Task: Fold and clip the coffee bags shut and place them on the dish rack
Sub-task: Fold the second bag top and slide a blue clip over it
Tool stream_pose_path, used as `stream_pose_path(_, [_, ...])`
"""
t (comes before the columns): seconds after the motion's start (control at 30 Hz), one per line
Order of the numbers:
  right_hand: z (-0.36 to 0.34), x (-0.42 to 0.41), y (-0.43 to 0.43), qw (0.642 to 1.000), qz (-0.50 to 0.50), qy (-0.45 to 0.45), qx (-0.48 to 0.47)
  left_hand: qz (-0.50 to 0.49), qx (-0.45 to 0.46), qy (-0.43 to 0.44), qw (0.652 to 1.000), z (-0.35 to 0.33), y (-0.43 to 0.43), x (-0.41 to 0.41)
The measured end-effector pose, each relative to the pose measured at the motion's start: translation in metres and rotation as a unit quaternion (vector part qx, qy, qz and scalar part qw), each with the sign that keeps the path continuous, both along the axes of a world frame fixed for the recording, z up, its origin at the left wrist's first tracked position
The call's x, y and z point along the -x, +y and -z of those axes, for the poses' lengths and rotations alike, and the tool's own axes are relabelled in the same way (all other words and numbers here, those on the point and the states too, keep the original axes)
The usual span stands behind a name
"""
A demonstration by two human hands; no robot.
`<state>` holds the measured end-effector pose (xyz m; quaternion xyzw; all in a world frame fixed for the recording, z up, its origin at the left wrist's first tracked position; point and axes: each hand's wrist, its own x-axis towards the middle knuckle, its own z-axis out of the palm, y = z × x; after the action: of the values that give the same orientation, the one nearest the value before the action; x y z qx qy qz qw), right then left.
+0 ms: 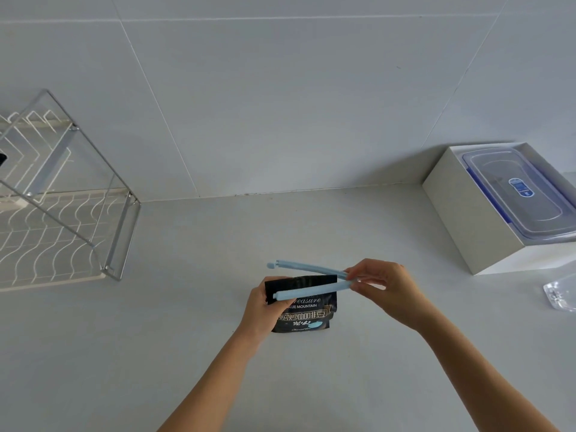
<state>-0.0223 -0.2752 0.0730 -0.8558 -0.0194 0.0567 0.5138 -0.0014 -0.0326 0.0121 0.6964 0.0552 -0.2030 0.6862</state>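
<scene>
The black foil coffee bag (307, 313) stood on the grey bench (343, 229), its left edge gripped by the left hand (260, 310). The pale blue plastic sealing clip (311, 292) lay left-right, gaping astride the bag top. The right hand (385, 285) pinched its right, hinged end.

Grey counter (187, 307) bears dish rack (62, 238), white box (467, 219), clear wrapper (559, 296).

The right hand (385, 288) hides the joined end of the clip (314, 291); the left hand (260, 310) covers the left edge of the coffee bag (307, 316). Far left of the left hand the dish rack (119, 235) runs off frame — as do, right of the right hand, a box (461, 219) and a clear plastic scrap (561, 296).
</scene>
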Motion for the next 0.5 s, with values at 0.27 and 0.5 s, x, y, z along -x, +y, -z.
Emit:
stream_pose_path(0.27, [0.008,0.001,0.019,1.000,0.028,-0.013,-0.006,-0.007,0.015,0.017,1.000,0.000,-0.001,0.002])
stream_pose_path(0.5, [0.018,0.001,0.028,0.997,0.052,0.000,-0.050,-0.006,0.028,0.017,0.999,-0.001,-0.001,0.002])
